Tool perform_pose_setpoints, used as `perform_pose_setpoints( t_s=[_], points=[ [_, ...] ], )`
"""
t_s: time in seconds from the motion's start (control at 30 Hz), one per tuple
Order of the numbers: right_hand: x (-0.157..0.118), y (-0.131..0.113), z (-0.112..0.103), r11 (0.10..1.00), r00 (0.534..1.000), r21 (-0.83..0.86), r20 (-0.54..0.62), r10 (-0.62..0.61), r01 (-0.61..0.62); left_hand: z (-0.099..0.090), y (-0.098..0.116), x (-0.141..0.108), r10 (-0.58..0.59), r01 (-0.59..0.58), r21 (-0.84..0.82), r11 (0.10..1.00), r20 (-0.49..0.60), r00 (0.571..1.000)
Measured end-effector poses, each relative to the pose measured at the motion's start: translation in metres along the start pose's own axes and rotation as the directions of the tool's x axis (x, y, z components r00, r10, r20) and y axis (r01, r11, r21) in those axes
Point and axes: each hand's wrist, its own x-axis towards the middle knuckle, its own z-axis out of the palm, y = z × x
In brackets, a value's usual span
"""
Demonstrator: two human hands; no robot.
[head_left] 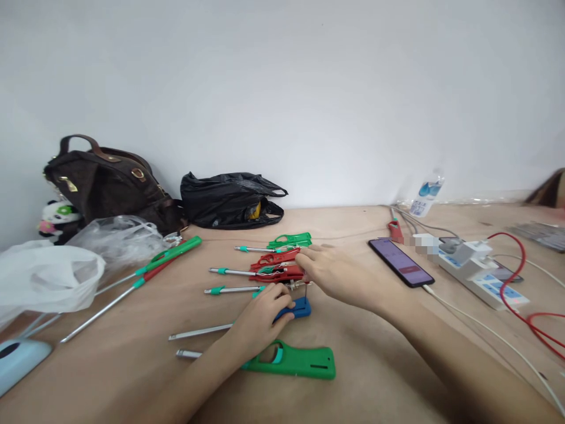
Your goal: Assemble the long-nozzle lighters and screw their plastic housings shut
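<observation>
My left hand point(265, 315) is closed around a blue long-necked gas lighter point(302, 307), pressing it flat on the table, with its metal tube running out to the left. My right hand point(338, 274) is closed above the lighter's handle end. A screwdriver point(306, 290) stands upright under its fingers, thin shaft reaching down to the blue handle; its grip is hidden. Nearer me lies a green lighter point(300, 360) with a metal tube. Beyond my hands are opened red lighter shells point(276, 272) with tubes and small parts, and another green shell point(291, 240).
At left lie green and red lighters point(176, 250), white plastic bags point(57, 274) and a light-blue object point(22, 359). A dark backpack point(110, 182) and a black bag point(229, 197) stand by the wall. Right are a phone point(399, 262), a power strip point(497, 290), cables and a bottle point(427, 191).
</observation>
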Motion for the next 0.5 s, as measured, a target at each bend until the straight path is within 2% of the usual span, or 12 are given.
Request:
perform_pose_setpoints(
  t_s=[0.23,0.4,0.5],
  points=[
    [0.000,-0.008,-0.019,0.982,0.977,-0.083,0.115,0.178,-0.169,-0.001,0.001,0.001,-0.015,0.015,0.011,1.000,0.015,1.000],
    [-0.005,-0.012,-0.015,0.973,0.980,-0.161,0.088,0.180,-0.165,0.000,0.000,0.001,-0.002,0.002,-0.012,1.000,0.002,1.000],
    [-0.006,-0.006,-0.004,0.968,0.992,-0.232,0.062,0.110,-0.093,0.002,-0.002,0.001,0.021,-0.021,-0.026,0.999,-0.018,1.000]
  ],
)
